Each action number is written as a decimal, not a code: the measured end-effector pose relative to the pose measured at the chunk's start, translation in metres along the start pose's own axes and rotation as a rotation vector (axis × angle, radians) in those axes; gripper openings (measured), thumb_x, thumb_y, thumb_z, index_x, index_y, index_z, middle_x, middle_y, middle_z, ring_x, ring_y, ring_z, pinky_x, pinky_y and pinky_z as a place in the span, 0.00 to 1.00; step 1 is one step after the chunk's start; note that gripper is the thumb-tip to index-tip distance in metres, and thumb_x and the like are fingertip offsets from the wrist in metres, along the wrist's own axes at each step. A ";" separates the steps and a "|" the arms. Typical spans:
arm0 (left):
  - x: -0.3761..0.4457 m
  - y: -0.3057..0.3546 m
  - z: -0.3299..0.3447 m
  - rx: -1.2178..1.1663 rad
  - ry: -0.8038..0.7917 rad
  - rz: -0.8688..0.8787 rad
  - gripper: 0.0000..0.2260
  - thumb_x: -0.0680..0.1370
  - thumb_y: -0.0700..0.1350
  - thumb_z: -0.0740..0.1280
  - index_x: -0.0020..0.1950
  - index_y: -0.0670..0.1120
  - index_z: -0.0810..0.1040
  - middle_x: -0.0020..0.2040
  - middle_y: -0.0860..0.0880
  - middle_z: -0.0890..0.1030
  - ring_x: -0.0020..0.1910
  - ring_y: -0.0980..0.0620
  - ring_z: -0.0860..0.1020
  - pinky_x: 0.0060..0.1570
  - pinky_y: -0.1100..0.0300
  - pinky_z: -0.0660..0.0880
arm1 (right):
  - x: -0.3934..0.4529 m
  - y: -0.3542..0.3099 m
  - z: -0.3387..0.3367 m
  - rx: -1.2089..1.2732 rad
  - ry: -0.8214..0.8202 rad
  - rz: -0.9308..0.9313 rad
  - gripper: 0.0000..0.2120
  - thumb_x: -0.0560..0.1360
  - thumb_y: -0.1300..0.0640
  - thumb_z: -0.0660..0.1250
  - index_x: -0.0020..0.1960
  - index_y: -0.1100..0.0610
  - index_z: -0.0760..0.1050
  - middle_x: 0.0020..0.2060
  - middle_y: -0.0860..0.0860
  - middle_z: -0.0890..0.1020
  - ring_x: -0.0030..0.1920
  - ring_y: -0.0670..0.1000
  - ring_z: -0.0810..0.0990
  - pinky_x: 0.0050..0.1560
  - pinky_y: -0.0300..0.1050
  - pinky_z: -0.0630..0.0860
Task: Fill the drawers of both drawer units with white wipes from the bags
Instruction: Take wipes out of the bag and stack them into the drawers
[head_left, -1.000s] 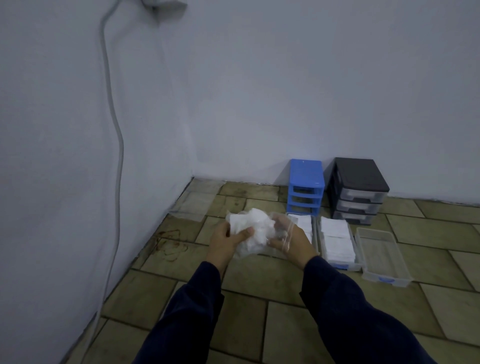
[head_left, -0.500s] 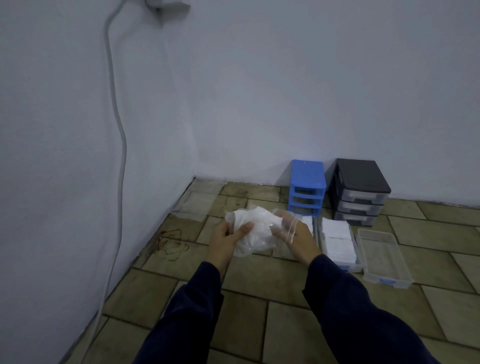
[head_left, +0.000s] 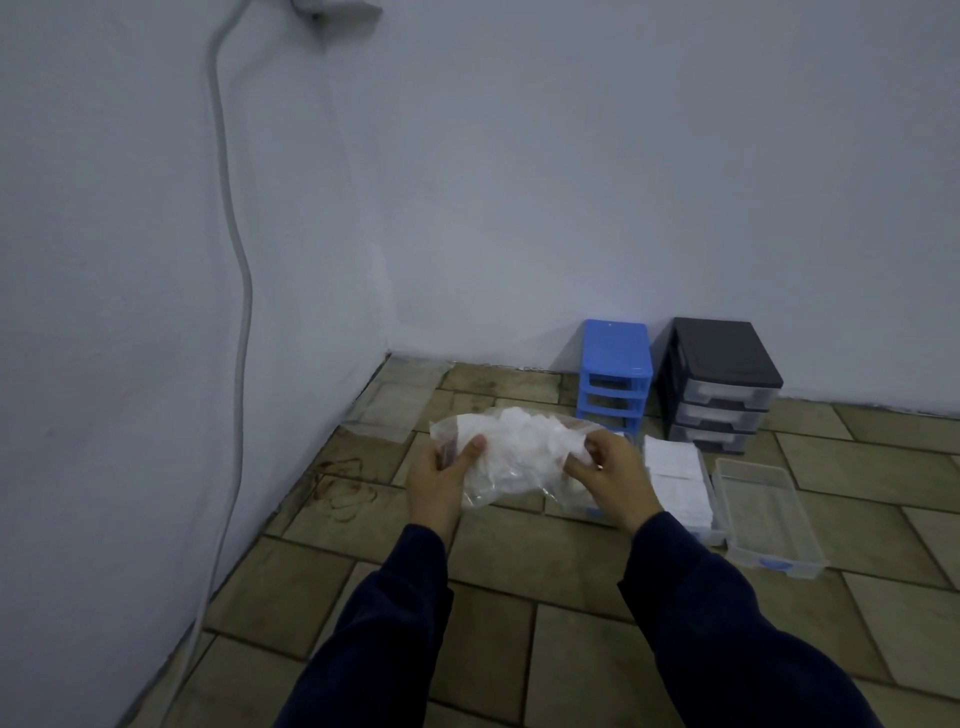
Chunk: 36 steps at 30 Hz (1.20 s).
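A clear plastic bag of white wipes (head_left: 517, 452) hangs in front of me, above the floor. My left hand (head_left: 439, 483) grips its left end with the thumb on top. My right hand (head_left: 610, 475) pinches its right end. A small blue drawer unit (head_left: 614, 371) and a black drawer unit (head_left: 719, 382) stand against the far wall. On the floor before them lie a pulled-out drawer filled with white wipes (head_left: 675, 480) and a clear drawer with nothing in it (head_left: 763, 514). Another drawer is mostly hidden behind my right hand.
A flat clear plastic bag (head_left: 395, 410) lies on the tiles near the left wall corner. A grey cable (head_left: 234, 312) runs down the left wall to the floor. The floor is tiled in olive stone.
My hands have drawn apart, stretching the bag wider and flatter between them. The drawers and units have not moved.
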<state>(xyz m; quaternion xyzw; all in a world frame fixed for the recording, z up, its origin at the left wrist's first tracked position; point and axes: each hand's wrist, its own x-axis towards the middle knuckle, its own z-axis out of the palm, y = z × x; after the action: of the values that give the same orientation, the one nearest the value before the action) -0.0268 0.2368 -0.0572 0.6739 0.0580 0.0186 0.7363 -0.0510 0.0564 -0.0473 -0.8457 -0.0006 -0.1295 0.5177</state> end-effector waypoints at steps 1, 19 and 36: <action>0.001 0.000 0.002 -0.007 -0.001 -0.004 0.16 0.74 0.44 0.70 0.60 0.39 0.76 0.54 0.44 0.81 0.51 0.48 0.80 0.38 0.66 0.79 | 0.000 0.002 0.000 0.007 -0.040 0.014 0.09 0.73 0.65 0.68 0.41 0.55 0.70 0.37 0.47 0.73 0.39 0.46 0.72 0.35 0.27 0.68; 0.002 -0.003 0.006 0.026 -0.013 -0.013 0.12 0.73 0.45 0.71 0.55 0.42 0.78 0.52 0.45 0.82 0.51 0.47 0.80 0.49 0.53 0.79 | 0.009 0.013 -0.012 0.044 -0.231 0.105 0.09 0.73 0.53 0.69 0.45 0.59 0.75 0.41 0.54 0.78 0.40 0.50 0.75 0.41 0.41 0.69; 0.005 -0.010 0.009 -0.002 -0.187 -0.067 0.25 0.66 0.41 0.77 0.62 0.40 0.75 0.56 0.41 0.81 0.52 0.44 0.81 0.50 0.49 0.80 | 0.004 -0.009 -0.016 -0.122 -0.145 0.075 0.19 0.69 0.67 0.72 0.31 0.51 0.67 0.27 0.43 0.71 0.31 0.43 0.73 0.28 0.30 0.67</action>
<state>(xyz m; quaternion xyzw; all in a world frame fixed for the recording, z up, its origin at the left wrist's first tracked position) -0.0213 0.2280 -0.0664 0.6696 0.0114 -0.0688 0.7394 -0.0516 0.0456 -0.0314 -0.8823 0.0017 -0.0481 0.4682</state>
